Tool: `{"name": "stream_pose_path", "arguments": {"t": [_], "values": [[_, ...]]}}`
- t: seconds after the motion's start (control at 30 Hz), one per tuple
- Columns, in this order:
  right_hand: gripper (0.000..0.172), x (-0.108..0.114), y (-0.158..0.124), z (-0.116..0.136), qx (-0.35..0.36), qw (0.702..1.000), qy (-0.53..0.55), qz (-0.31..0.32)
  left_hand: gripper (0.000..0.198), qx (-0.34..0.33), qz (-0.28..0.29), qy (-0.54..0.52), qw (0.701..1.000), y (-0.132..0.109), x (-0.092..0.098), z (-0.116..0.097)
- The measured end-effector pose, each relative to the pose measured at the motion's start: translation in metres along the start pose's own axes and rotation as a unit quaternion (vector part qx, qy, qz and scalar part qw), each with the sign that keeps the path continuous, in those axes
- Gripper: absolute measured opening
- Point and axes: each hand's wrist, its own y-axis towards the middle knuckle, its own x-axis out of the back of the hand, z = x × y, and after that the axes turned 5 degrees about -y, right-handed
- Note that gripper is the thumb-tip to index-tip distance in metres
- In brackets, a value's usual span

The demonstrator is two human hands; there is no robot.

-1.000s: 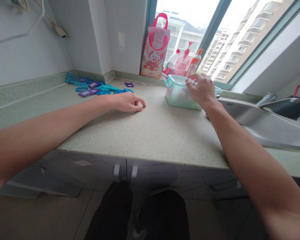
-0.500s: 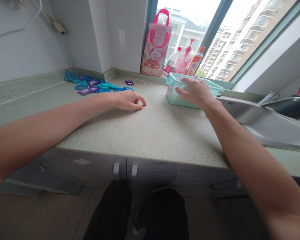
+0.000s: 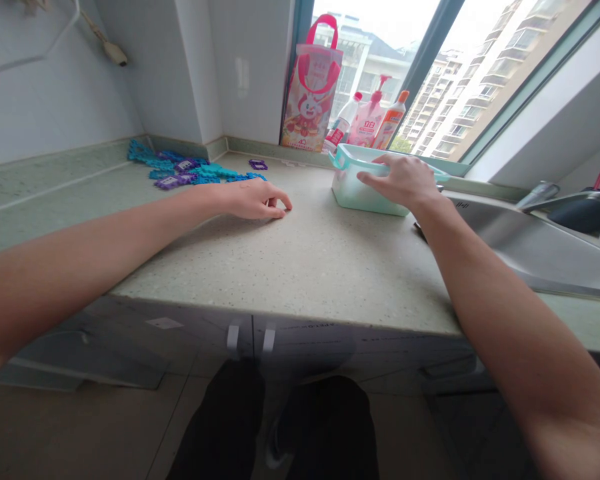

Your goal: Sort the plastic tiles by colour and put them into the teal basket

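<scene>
My left hand [image 3: 257, 200] rests on the countertop with its fingers loosely bent, a gap between thumb and forefinger, and nothing visible in them. Behind its wrist lies a loose pile of blue, teal and purple plastic pieces [image 3: 180, 167], flat and notched. To the right, a pale mint-green plastic basket [image 3: 363, 193] with a handle stands upright on the counter. Over its near right rim is my right hand [image 3: 407, 180], open, thumb spread away from the fingers. Some of the fingers are hidden, and the basket's contents are out of sight.
A single purple piece [image 3: 258, 165] lies apart near the back edge. Along the window stand a pink-handled bag [image 3: 310, 100], a clear bottle [image 3: 341, 127], a pink pump bottle [image 3: 367, 123] and an orange-capped bottle [image 3: 391, 121]. A steel sink [image 3: 520, 233] is at the right.
My right hand has shifted a little to the right over the basket, uncovering more of its wall and a dark object by the sink. My left hand has stayed put.
</scene>
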Motion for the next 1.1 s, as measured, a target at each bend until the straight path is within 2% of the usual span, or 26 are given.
{"name": "stream_pose_path", "arguments": {"t": [0.3, 0.5, 0.83, 1.0, 1.1], "values": [[0.055, 0.000, -0.001, 0.006, -0.005, 1.000, -0.014, 0.011, 0.052, 0.012, 0.006, 0.005, 1.000, 0.000, 0.001, -0.003], [0.053, 0.000, -0.004, 0.012, 0.021, 1.000, 0.005, 0.017, 0.049, -0.010, -0.004, 0.014, 1.000, 0.000, 0.001, 0.000], [0.049, 0.020, -0.024, 0.064, 0.151, 0.987, 0.061, -0.006, 0.052, 0.007, 0.005, 0.011, 1.000, 0.002, -0.001, 0.001], [0.045, 0.030, -0.031, 0.073, 0.147, 0.986, 0.064, 0.037, 0.051, 0.012, 0.002, 0.007, 1.000, 0.000, 0.001, -0.002], [0.040, 0.032, -0.032, 0.073, 0.143, 0.987, 0.070, 0.038, 0.051, 0.009, 0.003, 0.009, 1.000, 0.000, 0.001, -0.003]]}}
